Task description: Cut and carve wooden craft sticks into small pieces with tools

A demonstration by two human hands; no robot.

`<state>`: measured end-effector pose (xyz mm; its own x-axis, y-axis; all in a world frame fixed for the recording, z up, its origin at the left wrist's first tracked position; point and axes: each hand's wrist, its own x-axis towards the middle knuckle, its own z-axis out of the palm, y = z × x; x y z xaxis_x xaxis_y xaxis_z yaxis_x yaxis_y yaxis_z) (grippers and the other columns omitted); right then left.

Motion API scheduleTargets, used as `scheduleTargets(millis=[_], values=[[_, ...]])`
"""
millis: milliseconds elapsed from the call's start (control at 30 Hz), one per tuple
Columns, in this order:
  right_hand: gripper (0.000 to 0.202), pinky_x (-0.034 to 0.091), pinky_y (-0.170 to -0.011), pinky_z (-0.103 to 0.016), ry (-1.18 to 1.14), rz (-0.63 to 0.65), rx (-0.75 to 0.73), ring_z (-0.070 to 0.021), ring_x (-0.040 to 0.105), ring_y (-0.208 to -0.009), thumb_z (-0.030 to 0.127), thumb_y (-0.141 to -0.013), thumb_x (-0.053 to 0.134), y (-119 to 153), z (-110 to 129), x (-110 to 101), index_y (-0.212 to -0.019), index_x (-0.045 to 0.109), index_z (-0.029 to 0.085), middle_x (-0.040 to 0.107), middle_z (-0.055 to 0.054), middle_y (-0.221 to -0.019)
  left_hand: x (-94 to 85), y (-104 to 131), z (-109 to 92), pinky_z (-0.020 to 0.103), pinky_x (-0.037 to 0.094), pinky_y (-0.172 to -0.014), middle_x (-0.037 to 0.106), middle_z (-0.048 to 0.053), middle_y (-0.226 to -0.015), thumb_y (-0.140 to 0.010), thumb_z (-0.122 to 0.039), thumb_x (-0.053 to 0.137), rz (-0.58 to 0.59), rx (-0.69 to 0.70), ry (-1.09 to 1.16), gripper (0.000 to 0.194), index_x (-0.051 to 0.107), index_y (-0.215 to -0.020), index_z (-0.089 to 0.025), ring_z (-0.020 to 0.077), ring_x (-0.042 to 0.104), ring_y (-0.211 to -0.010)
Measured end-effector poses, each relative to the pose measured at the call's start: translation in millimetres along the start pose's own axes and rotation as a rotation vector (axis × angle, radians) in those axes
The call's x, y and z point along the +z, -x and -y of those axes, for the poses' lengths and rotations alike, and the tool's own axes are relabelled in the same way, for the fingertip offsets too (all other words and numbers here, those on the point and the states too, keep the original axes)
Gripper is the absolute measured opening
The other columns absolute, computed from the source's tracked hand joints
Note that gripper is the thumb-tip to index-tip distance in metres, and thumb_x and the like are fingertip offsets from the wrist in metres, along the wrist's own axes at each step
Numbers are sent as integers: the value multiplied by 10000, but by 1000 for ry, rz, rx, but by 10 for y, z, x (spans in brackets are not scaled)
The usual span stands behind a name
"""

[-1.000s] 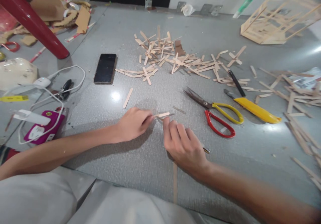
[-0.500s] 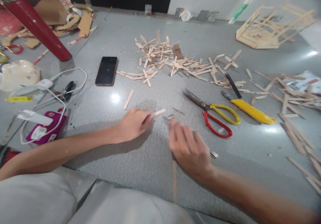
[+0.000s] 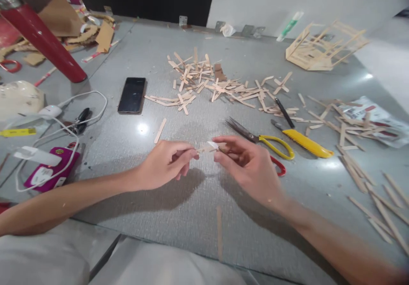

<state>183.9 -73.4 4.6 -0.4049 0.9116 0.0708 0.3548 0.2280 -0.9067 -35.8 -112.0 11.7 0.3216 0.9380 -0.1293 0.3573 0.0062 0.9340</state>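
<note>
My left hand (image 3: pixel 172 161) is closed in a pinch on one end of a short wooden stick (image 3: pixel 204 149), held a little above the grey table. Facing it, my right hand (image 3: pixel 247 163) has its thumb and fingers closed on a small pale piece (image 3: pixel 213 145) with a pointed white tip, which meets the stick's right end; what exactly this piece is cannot be made out. Scissors (image 3: pixel 255 138) with yellow and red handles lie just beyond my right hand. A loose stick (image 3: pixel 160 130) rests beyond my left hand, and a long strip (image 3: pixel 219 233) lies near the table's front edge.
Wooden sticks (image 3: pixel 220 84) are heaped at the back, with more at the right. A phone (image 3: pixel 132 95), a yellow cutter (image 3: pixel 308 143) and a wooden frame (image 3: pixel 311 59) stand or lie around. Cables, a purple box (image 3: pixel 53 170) and a red cylinder (image 3: pixel 47 42) are at the left.
My right hand has lifted and turned, and now holds a small pale piece against the stick. My left hand still holds the stick. The whole view has shifted slightly.
</note>
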Motion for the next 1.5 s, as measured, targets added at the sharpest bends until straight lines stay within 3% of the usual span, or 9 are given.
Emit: scheduleTargets(millis=[233, 367, 567, 667, 767, 833, 967, 1167, 1500], values=[[236, 261, -377, -214, -415, 104, 153, -47, 353, -432, 413, -836, 742, -44, 351, -33, -861, 680, 187, 644, 21, -661, -21, 174, -282, 162, 453, -446, 680, 18, -652, -1018, -343, 492, 84, -51, 274, 285, 682, -1017, -132, 90, 625, -495], [250, 217, -368, -211, -487, 107, 173, -45, 324, -438, 431, -857, 721, -73, 441, -13, -828, 673, 187, 625, 18, -663, -28, 232, -332, 159, 437, -407, 705, 26, -689, -1014, -363, 520, 106, -85, 436, 298, 624, -1196, -152, 102, 636, -489], [292, 210, -361, -213, -397, 106, 178, -47, 315, -425, 474, -871, 697, -75, 531, -10, -826, 660, 188, 590, 26, -626, -15, 263, -359, 156, 435, -399, 706, 23, -678, -1019, -373, 507, 83, -82, 492, 272, 590, -1159, -155, 102, 630, -469], [266, 274, -377, -217, -186, -15, 60, -73, 390, -428, 452, -923, 640, -79, 426, -3, -1025, 646, 207, 591, 41, -610, -28, 208, -337, 161, 423, -384, 682, 5, -643, -1017, -361, 498, 23, -119, 396, 252, 605, -1107, -152, 107, 620, -458], [177, 410, -489, -229, 242, -223, -234, -99, 527, -496, 332, -1001, 525, -79, 166, 42, -1071, 636, 213, 624, 32, -632, -61, 84, -213, 174, 408, -389, 677, 11, -646, -1014, -320, 485, -29, -163, 212, 238, 632, -1033, -133, 110, 616, -454], [187, 470, -603, -242, 528, -202, -473, -125, 641, -636, 243, -1013, 481, -75, -44, 99, -1012, 665, 211, 713, -12, -762, -78, -14, -79, 188, 432, -451, 683, 18, -671, -1006, -275, 487, -64, -139, 56, 230, 657, -972, -123, 96, 612, -465], [194, 458, -587, -224, 794, -147, -626, -122, 675, -671, 153, -1004, 496, -72, -359, 225, -1080, 673, 172, 741, -28, -804, -68, -157, 180, 203, 455, -539, 702, 27, -746, -998, -230, 483, -47, -100, -23, 273, 644, -804, -124, 77, 612, -510], [261, 506, -652, -241, 789, -188, -646, -143, 668, -712, 92, -963, 532, -77, -472, 237, -1172, 675, 154, 719, -43, -811, -16, -163, 317, 186, 449, -477, 742, 71, -885, -1019, -323, 480, -22, -121, 151, 260, 644, -996, -123, 92, 662, -563], [462, 543, -685, -245, 749, -230, -721, -149, 697, -759, 70, -915, 599, -13, -484, 211, -1359, 578, 197, 741, -46, -923, 60, -76, 223, 164, 458, -440, 746, 82, -908, -998, -288, 533, 27, -105, 420, 178, 501, -1112, -155, 106, 667, -603]])
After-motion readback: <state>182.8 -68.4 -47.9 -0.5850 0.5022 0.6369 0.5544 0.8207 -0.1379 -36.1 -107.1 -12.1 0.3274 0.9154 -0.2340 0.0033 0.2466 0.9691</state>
